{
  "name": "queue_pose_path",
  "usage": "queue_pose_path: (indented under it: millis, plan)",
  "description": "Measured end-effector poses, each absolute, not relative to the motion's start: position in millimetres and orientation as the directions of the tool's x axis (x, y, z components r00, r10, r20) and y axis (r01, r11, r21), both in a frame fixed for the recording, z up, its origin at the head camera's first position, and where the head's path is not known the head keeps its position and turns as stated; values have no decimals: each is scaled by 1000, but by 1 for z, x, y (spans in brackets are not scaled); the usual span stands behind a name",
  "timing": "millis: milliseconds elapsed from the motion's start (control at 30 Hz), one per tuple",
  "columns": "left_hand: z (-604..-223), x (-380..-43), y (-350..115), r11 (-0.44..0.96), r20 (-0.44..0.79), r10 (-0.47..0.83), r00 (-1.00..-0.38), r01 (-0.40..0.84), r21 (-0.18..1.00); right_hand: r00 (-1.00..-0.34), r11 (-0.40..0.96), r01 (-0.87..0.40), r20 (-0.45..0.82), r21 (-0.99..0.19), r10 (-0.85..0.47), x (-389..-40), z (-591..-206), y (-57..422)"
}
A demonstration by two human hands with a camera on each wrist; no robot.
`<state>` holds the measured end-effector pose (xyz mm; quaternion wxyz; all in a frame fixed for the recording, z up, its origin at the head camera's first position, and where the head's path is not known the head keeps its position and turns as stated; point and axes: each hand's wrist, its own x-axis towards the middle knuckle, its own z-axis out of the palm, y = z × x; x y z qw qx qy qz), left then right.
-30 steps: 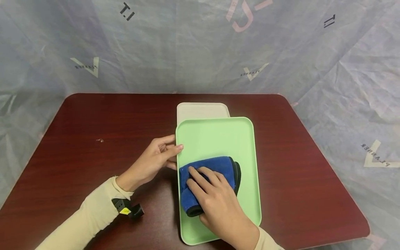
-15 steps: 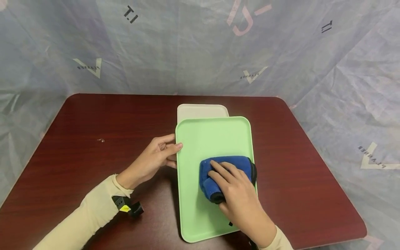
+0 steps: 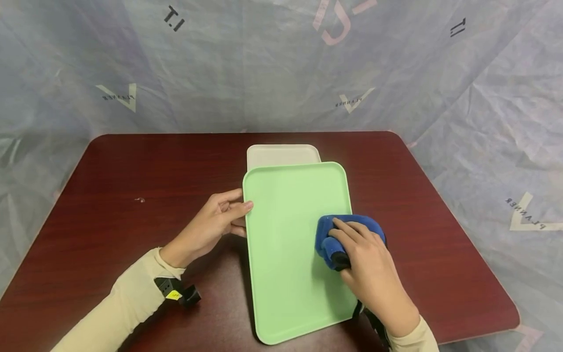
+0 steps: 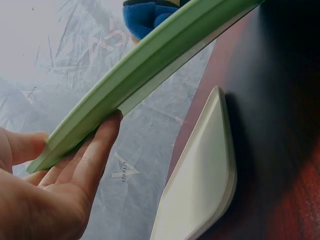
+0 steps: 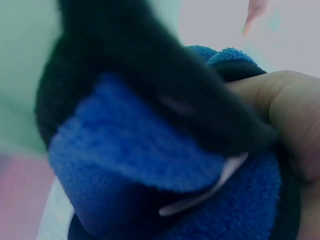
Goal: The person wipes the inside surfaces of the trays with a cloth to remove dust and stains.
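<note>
A light green rectangular tray [image 3: 290, 283] is held off the table by my left hand [image 3: 211, 222], which grips its left edge with the thumb on top and the fingers beneath. In the left wrist view the tray [image 4: 115, 82] slants up from the left hand [image 4: 55, 190]. My right hand [image 3: 374, 271] holds a folded blue cloth [image 3: 327, 230] with black trim against the tray's right edge, part of it past the rim. Close up in the right wrist view, the bunched cloth [image 5: 135, 135] sits beside the right thumb [image 5: 295, 105].
A white tray [image 3: 281, 154] lies on the dark red table [image 3: 176, 171], partly hidden behind the green one. Grey printed sheeting [image 3: 264, 63] hangs behind the table and on its right. A small pale speck [image 3: 140, 199] lies at the table's left.
The right hand has slid the blue cloth rightward across the green tray, from its left part to the right edge. My left hand keeps its grip, and the tray has barely shifted.
</note>
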<state>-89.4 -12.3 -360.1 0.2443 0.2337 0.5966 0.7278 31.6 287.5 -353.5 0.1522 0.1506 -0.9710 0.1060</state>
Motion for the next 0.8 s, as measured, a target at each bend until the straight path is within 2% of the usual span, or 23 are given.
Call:
queue_pose_path:
  millis: [300, 500, 800]
  plan:
    - [-360, -91, -14, -181, 64, 642, -764, -70, 981, -894, 928, -329, 375, -173, -246, 29, -356, 298]
    - [-359, -92, -14, -174, 67, 636, -768, -58, 983, -899, 926, -328, 364, -188, -245, 29, -358, 298]
    - [-359, -89, -13, -142, 44, 587, -809, -50, 989, -902, 913, -358, 325, -193, -285, 30, -355, 297]
